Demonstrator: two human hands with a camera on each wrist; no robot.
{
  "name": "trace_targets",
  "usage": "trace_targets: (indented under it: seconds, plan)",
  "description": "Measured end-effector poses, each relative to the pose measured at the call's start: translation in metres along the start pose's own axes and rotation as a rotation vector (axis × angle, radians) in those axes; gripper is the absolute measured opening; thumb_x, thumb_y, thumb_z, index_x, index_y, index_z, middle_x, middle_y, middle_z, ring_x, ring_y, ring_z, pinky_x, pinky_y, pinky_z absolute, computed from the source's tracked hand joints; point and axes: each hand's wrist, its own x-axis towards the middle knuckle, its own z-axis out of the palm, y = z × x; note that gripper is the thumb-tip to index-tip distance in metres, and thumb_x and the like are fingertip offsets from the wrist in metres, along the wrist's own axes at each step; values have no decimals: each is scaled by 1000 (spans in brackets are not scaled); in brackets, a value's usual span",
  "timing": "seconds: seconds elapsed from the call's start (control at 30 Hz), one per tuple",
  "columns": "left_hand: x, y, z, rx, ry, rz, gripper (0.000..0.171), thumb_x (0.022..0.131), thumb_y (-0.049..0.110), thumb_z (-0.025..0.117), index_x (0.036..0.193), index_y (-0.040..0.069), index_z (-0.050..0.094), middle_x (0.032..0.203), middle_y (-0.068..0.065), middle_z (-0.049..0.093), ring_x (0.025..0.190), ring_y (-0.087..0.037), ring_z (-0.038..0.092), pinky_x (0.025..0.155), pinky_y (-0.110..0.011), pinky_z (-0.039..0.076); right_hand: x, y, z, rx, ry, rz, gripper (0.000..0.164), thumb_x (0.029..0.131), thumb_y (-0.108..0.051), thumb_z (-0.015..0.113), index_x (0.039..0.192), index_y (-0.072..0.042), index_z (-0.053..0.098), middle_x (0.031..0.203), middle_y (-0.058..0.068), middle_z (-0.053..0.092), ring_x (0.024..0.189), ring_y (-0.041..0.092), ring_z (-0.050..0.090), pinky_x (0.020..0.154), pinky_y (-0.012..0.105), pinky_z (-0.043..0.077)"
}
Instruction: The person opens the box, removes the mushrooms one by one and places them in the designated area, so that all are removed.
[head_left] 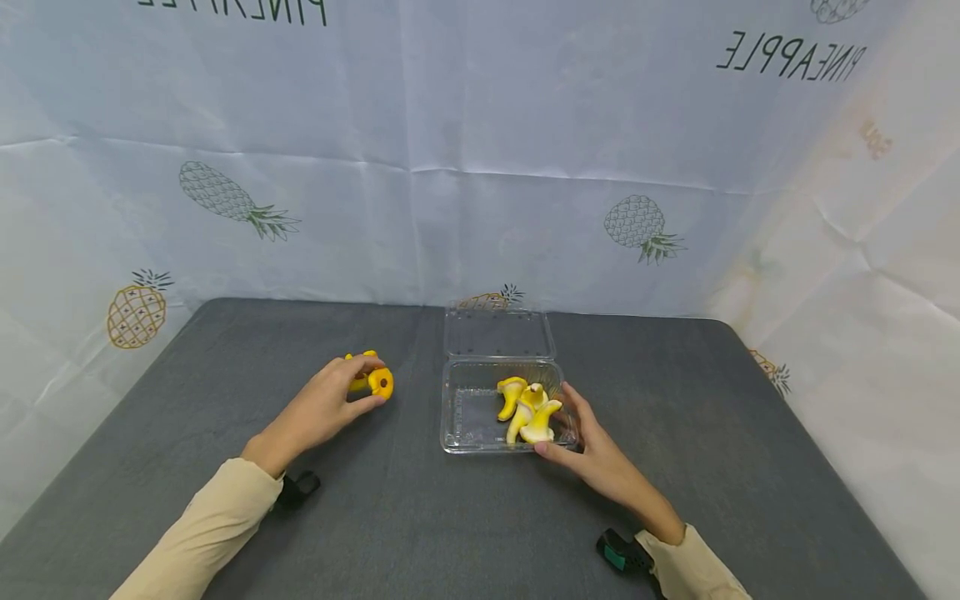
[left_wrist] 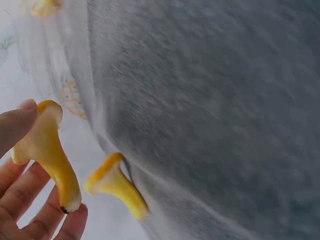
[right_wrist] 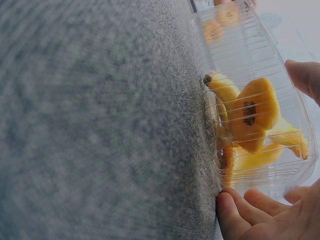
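My left hand (head_left: pixel 322 408) holds a yellow mushroom (head_left: pixel 382 383) shaped like a chanterelle, left of the container. In the left wrist view this mushroom (left_wrist: pixel 56 157) lies between the thumb and the fingers, its dark-tipped stem pointing down. A second yellow mushroom (left_wrist: pixel 117 186) is just beyond that hand, partly hidden by it in the head view. On the right, my right hand (head_left: pixel 603 458) grips the near right corner of a clear plastic clamshell container (head_left: pixel 468 421), thumb on the front rim, fingers along the side. Several yellow-and-white mushrooms (right_wrist: pixel 256 112) lie inside, towards the right end.
The container's lid (head_left: pixel 498 333) is folded back, away from me. A dark grey cloth (head_left: pixel 420 533) covers the table. Behind it hangs a white curtain (head_left: pixel 450 225) printed with pineapples. Each wrist carries a black strap, the right one (head_left: pixel 622 552) with a green patch.
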Motion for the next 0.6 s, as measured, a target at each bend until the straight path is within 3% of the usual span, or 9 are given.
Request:
trace_targets:
  seconds: [0.6]
  plan:
    - [-5,-21,-7,59,-131,-94,43,93,17,70,132,2,58,131,-20,61,119,-41,55,97,-59,46,-1,0,0,24,-12,-15,101,92,-36,71,160,-17,-2,164,20,14,146,43,33,113,66,30]
